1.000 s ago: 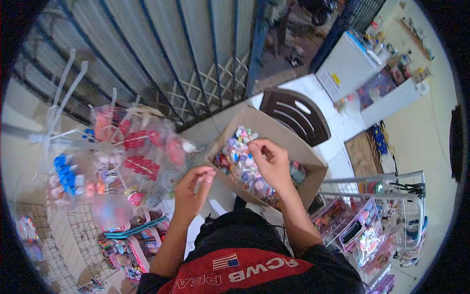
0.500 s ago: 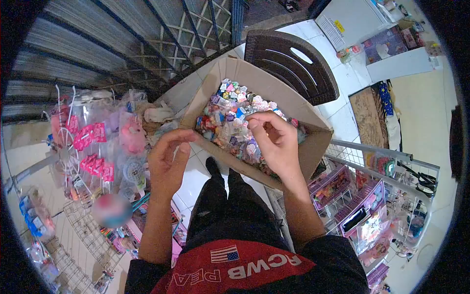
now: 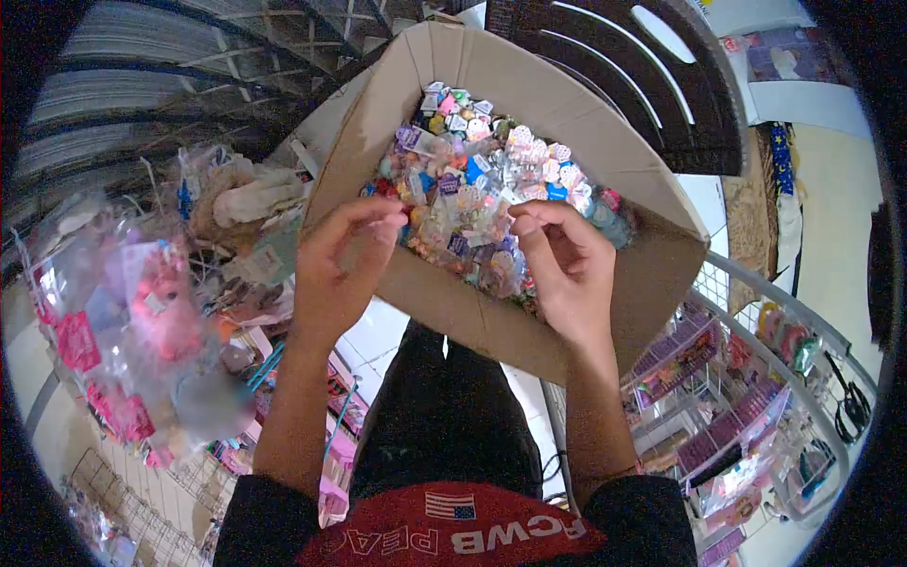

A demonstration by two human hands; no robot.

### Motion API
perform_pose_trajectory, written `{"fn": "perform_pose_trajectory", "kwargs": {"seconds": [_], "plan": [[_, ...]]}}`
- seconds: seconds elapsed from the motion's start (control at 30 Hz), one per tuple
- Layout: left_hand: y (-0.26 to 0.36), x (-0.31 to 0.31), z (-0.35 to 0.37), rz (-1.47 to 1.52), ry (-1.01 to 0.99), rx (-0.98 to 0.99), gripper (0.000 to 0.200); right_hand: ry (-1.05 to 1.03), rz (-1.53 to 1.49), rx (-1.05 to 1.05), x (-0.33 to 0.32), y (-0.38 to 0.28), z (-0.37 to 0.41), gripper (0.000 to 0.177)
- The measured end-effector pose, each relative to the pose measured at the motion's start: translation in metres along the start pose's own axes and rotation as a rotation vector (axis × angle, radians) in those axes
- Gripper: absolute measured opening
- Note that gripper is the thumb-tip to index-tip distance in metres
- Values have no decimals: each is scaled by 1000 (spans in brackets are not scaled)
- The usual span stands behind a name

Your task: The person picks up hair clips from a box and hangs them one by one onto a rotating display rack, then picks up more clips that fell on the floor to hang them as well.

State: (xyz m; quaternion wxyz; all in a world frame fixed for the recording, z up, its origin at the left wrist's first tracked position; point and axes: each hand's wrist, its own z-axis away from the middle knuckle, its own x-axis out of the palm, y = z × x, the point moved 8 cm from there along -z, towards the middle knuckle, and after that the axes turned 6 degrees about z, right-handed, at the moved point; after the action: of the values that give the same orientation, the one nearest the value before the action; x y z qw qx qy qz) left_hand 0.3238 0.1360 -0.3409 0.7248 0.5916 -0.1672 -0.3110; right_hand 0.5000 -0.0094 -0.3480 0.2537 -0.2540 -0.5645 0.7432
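Observation:
A large open cardboard box (image 3: 453,317) stands in front of me. Inside lies a heap of small plastic-wrapped trinkets (image 3: 468,194), many with white, purple or blue tags. Over the box's left near edge is my left hand (image 3: 345,260), its thumb and fingertips drawn together. My right hand (image 3: 572,269) hovers above the right part of the heap, thumb and forefinger pinched. Anything between either set of fingertips is too small or too blended with the clear packets behind to make out. The two hands are apart.
A dark brown plastic chair (image 3: 614,76) stands behind the box. Bagged pink goods (image 3: 161,302) hang on a rack at left. To the right is a metal rack (image 3: 756,369) with purple baskets (image 3: 727,435). A folding metal gate (image 3: 189,76) lies beyond at left.
My view has moved closer over the box, which now looks larger. My left hand's fingers have come together; my right hand stays pinched and shows slightly farther right.

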Motion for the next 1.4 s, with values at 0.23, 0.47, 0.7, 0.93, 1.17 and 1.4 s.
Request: {"fn": "perform_pose_trajectory", "kwargs": {"seconds": [0.23,0.47,0.7,0.93,1.17,1.4], "plan": [[-59,3,-29,-119,-27,16,20,-102,130,4,24,82,-18,12],[-65,-2,-36,-27,4,86,20,-266,322,31,58,139,-30,13],[-70,-11,-36,79,52,75,19,-435,459,-5,100,183,-26,16],[-70,-8,-36,79,52,75,20,-589,873,-298,153,211,-24,19],[-70,-12,-36,51,66,90,20,-494,841,-423,179,232,-22,21],[-71,-13,-39,44,74,63,21,-608,1125,-664,176,219,-9,17]]}}
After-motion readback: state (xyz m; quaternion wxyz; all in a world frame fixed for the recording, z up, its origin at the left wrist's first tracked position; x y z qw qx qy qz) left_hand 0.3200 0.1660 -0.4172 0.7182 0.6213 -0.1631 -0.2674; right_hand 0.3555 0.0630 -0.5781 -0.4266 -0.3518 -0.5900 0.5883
